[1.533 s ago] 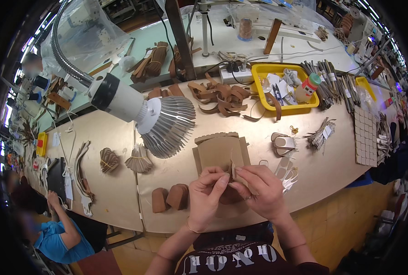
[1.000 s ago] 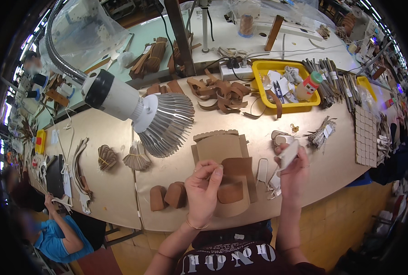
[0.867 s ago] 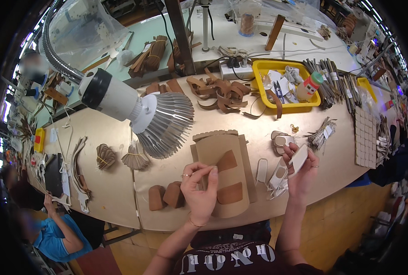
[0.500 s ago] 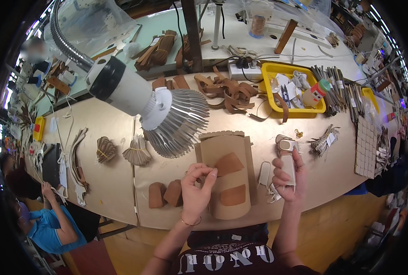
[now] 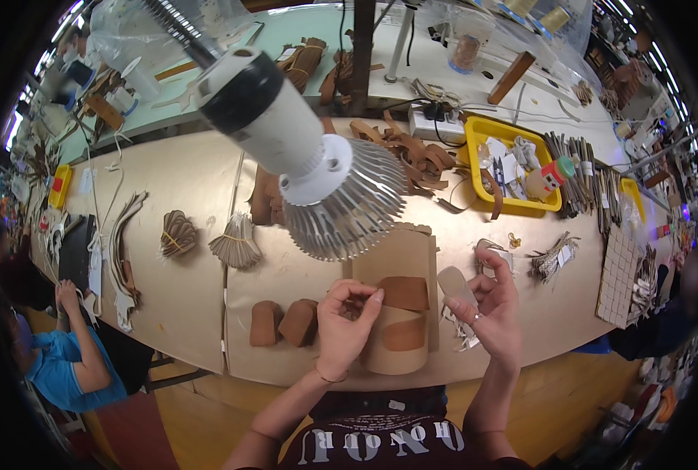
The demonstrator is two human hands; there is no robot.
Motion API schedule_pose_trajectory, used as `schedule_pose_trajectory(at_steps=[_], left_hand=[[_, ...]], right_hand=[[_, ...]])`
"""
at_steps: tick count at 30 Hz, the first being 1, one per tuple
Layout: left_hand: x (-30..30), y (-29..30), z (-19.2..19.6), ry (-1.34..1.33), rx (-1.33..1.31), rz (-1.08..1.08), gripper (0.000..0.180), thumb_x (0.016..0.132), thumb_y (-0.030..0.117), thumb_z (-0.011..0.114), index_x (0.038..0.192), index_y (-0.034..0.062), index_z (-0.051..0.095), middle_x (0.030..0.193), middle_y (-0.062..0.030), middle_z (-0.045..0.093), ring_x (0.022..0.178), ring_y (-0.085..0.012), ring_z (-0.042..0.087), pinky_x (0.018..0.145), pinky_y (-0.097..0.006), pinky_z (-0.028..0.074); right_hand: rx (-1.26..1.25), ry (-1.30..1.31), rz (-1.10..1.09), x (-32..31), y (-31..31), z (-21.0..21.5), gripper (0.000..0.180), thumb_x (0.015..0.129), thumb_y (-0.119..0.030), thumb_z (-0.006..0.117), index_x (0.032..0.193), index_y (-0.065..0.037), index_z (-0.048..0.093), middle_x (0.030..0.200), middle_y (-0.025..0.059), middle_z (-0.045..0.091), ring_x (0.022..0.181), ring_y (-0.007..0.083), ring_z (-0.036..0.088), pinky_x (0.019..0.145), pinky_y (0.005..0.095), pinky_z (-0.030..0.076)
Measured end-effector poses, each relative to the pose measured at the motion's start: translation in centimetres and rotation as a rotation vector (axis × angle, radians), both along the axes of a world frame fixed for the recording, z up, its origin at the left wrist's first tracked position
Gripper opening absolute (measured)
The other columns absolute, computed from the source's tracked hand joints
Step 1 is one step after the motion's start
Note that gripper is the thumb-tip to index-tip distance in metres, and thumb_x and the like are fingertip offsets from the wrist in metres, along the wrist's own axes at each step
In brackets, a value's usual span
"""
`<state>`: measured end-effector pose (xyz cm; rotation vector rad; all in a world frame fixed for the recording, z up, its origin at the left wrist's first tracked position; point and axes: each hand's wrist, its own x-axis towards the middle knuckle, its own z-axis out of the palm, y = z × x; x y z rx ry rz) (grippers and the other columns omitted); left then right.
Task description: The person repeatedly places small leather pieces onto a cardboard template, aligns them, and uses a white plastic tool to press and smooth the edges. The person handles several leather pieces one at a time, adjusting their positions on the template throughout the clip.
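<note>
A crowded leather workshop, its long tan table [image 5: 168,313] strewn with cut pieces under a finned work lamp [image 5: 341,204]. From my remote seat I see the two hands, which were together on the curved cardboard form [image 5: 400,266] a moment ago, now parted: the right hand [image 5: 494,313] has come away with a pale flat piece [image 5: 456,283] in a loose, half-closed grip, while the left hand [image 5: 347,325] pinches lightly at the edge of a brown leather patch [image 5: 404,293] on the form. A second patch [image 5: 404,335] lies just below that grip; two brown leather pieces [image 5: 282,323] sit beside it, a yellow tray [image 5: 513,205] well beyond.
</note>
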<state>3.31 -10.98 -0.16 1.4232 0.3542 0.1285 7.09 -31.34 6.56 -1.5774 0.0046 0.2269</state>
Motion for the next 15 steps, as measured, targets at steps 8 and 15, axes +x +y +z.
schedule_pose_trajectory(at_steps=[8, 15], left_hand=[[-1.1, -0.5, -0.1, -0.203, 0.263, 0.015, 0.019, 0.083, -0.001, 0.066, 0.100, 0.0051, 0.072, 0.102, -0.0072, 0.056, 0.078, -0.0118, 0.057, 0.069, -0.025, 0.048], [-2.2, -0.2, -0.5, -0.340, 0.457, -0.006, 0.037, 0.078, -0.007, 0.060, 0.110, 0.0068, 0.071, 0.107, -0.0111, 0.056, 0.078, -0.0175, 0.057, 0.072, -0.028, 0.049]], right_hand=[[0.353, 0.146, -0.050, 0.0, 2.1, 0.5, 0.027, 0.084, -0.005, 0.073, 0.108, 0.001, 0.060, 0.086, 0.0047, 0.063, 0.074, 0.0083, 0.061, 0.059, 0.0205, 0.048], [0.050, -0.018, -0.088, 0.0, 6.0, -1.0, 0.036, 0.084, 0.000, 0.071, 0.114, -0.002, 0.052, 0.092, 0.0041, 0.059, 0.074, 0.0076, 0.060, 0.061, 0.0196, 0.048]])
